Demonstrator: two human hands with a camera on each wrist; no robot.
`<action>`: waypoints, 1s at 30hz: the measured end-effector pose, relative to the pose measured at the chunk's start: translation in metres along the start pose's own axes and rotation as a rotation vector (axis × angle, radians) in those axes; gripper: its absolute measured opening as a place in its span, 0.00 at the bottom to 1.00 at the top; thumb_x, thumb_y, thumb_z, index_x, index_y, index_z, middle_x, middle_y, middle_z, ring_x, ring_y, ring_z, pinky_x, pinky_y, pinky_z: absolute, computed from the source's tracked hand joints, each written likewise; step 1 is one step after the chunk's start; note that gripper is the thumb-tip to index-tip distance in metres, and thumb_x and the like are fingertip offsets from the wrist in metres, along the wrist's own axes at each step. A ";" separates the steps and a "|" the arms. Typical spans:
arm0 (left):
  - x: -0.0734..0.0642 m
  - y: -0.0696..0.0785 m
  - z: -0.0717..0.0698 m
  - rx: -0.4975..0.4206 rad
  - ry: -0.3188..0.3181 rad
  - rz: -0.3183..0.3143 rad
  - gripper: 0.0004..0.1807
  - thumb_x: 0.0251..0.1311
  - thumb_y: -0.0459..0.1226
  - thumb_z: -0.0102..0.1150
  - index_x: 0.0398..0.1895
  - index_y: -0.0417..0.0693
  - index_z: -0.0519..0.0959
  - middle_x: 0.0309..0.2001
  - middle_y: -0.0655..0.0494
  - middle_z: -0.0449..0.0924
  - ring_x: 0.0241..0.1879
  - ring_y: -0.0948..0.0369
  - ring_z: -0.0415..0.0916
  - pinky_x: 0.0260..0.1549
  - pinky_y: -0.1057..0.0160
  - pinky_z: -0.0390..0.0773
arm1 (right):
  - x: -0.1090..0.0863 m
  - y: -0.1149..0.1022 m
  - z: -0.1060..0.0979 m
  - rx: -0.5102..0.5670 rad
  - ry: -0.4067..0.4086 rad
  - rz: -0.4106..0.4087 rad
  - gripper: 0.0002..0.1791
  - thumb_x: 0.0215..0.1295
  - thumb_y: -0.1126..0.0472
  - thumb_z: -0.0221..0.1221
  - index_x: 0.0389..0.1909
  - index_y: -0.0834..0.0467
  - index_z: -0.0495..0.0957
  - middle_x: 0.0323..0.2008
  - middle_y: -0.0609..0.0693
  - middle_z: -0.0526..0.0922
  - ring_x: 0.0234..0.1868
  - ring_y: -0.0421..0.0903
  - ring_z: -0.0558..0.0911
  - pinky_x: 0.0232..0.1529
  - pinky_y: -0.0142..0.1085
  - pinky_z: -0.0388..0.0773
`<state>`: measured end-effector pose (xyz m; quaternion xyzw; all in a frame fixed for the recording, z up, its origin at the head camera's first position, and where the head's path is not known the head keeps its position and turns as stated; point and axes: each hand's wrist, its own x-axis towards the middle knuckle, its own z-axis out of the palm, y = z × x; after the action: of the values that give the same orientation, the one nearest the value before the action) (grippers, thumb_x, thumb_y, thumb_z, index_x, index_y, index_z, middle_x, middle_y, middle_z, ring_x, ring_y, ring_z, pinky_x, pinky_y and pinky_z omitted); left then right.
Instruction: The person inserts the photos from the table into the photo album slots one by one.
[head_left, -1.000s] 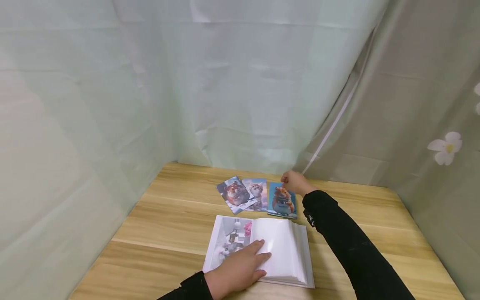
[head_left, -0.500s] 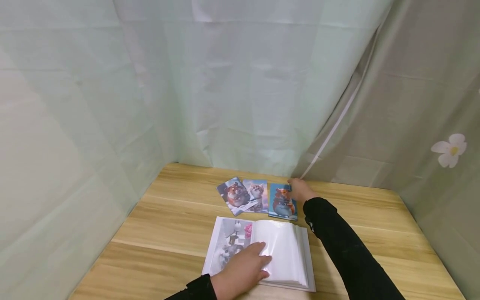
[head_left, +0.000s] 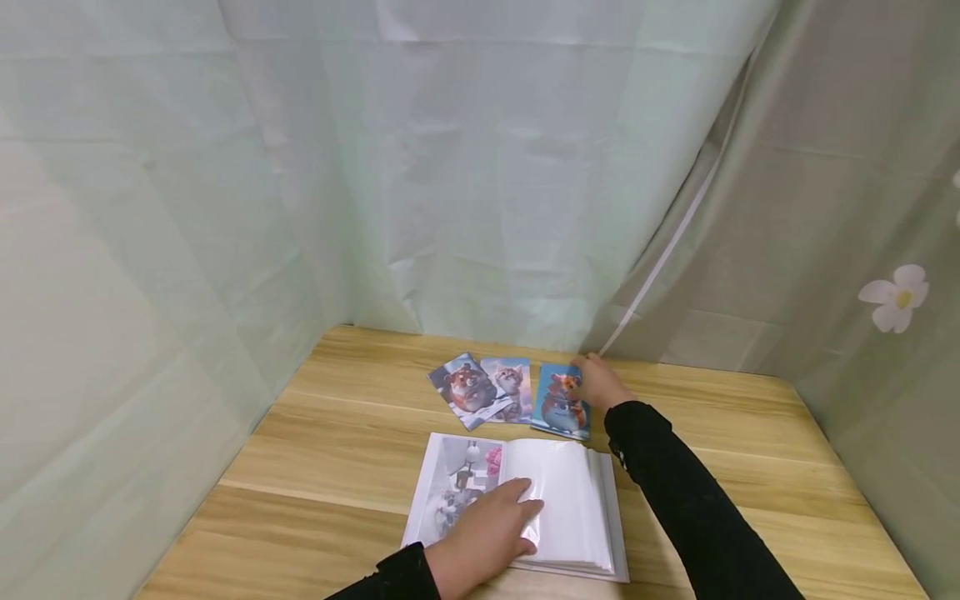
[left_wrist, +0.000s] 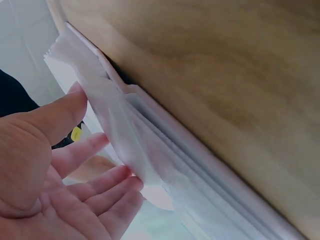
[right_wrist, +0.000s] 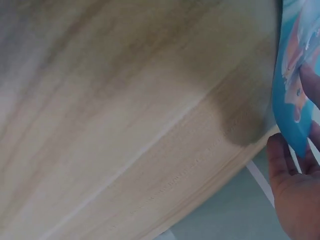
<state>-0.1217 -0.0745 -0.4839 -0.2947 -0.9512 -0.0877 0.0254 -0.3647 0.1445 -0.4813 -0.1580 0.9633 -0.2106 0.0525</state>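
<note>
Since the frame taken one second earlier, the right hand has shifted along the far edge of the blue card to its far right corner. The album remains open in its position.

The right hand pinches the blue card, thumb on the printed face and fingers behind the corner. The blue card is located just beyond the right page of the album. The left hand has its fingers apart; they touch the album near the fold, and the hand hides part of the picture in the left page.

Also beyond the album, left of the blue card, lie the kitten card and the hamster card, which overlaps it. The black right sleeve crosses the table to the right of the album. The hanging cloth stands beyond the album, behind the table.
</note>
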 end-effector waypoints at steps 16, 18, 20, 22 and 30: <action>0.011 -0.005 -0.004 0.000 -0.085 -0.006 0.34 0.55 0.52 0.70 0.66 0.52 0.77 0.69 0.46 0.70 0.67 0.52 0.70 0.61 0.57 0.74 | -0.001 0.011 -0.004 0.174 0.214 -0.045 0.19 0.66 0.77 0.55 0.57 0.67 0.74 0.54 0.67 0.79 0.53 0.62 0.79 0.51 0.51 0.77; 0.010 -0.006 -0.004 0.009 -0.081 -0.007 0.34 0.55 0.52 0.70 0.66 0.52 0.77 0.69 0.46 0.70 0.67 0.52 0.70 0.61 0.57 0.74 | -0.002 0.008 -0.013 0.224 0.245 -0.030 0.19 0.66 0.78 0.51 0.57 0.67 0.75 0.54 0.67 0.79 0.52 0.62 0.79 0.51 0.51 0.77; 0.010 -0.007 -0.003 0.018 -0.076 -0.007 0.34 0.55 0.52 0.70 0.65 0.52 0.77 0.69 0.46 0.70 0.66 0.52 0.70 0.60 0.57 0.75 | -0.003 0.005 -0.021 0.276 0.280 -0.014 0.19 0.66 0.78 0.49 0.56 0.67 0.75 0.54 0.68 0.79 0.52 0.62 0.78 0.51 0.50 0.75; 0.009 -0.008 -0.003 0.028 -0.071 -0.006 0.34 0.55 0.52 0.70 0.65 0.52 0.77 0.68 0.46 0.71 0.66 0.52 0.71 0.60 0.57 0.75 | -0.004 0.002 -0.027 0.319 0.311 0.000 0.19 0.67 0.78 0.48 0.56 0.67 0.76 0.55 0.68 0.78 0.51 0.61 0.77 0.50 0.50 0.74; 0.002 -0.004 -0.005 0.047 -0.064 -0.003 0.34 0.55 0.53 0.69 0.65 0.52 0.77 0.68 0.47 0.71 0.65 0.53 0.72 0.57 0.58 0.77 | -0.011 -0.011 -0.036 0.428 0.343 0.054 0.19 0.71 0.75 0.47 0.59 0.66 0.75 0.58 0.68 0.76 0.52 0.59 0.76 0.47 0.45 0.73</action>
<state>-0.1260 -0.0778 -0.4792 -0.2952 -0.9538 -0.0560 0.0020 -0.3574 0.1532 -0.4436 -0.0797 0.8955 -0.4315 -0.0736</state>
